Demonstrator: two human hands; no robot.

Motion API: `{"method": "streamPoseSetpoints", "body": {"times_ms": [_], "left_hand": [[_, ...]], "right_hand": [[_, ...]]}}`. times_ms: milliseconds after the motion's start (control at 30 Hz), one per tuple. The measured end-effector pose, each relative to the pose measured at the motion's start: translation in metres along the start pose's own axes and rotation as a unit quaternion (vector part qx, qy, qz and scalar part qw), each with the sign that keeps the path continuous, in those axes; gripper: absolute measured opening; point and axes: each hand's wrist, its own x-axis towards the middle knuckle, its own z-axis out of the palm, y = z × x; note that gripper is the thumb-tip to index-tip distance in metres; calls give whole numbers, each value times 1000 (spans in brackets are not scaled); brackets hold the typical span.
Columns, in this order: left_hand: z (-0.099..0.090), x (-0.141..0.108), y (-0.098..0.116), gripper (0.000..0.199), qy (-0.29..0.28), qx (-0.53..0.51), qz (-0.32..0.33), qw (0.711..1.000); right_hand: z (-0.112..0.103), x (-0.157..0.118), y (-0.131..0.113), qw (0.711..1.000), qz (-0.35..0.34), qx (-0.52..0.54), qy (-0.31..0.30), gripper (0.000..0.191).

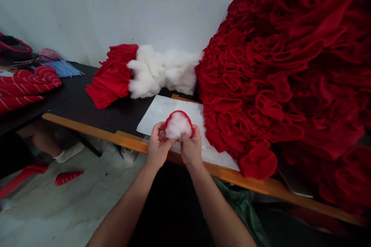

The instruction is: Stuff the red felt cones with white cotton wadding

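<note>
The left hand (159, 144) and right hand (191, 146) pinch opposite sides of the red pouch (189, 118) at the frame's centre, fingers and thumbs closed on it. White stuffing (177, 124) fills its mouth. Done well, this likely wants even thumb pressure, fluff tucked inside the rim and the cloth unstretched. Beneath lies the sheet (158, 110); upper middle, the fluff heap (147, 71); right, the red pile (261, 65).
</note>
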Motion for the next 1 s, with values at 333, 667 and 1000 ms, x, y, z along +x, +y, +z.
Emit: {"method": "streamPoseSetpoints", "body": {"times_ms": [333, 667, 1000], "left_hand": [[-11, 8, 3, 34, -18, 135, 13, 991], [-3, 9, 7, 31, -12, 295, 85, 952], [-10, 4, 7, 28, -76, 409, 155, 896]], "right_hand": [[-19, 21, -25, 991, -8, -84, -104, 32], [-8, 1, -7, 923, -245, -296, -25, 20], [-17, 14, -14, 964, -105, -241, -39, 27]]}}
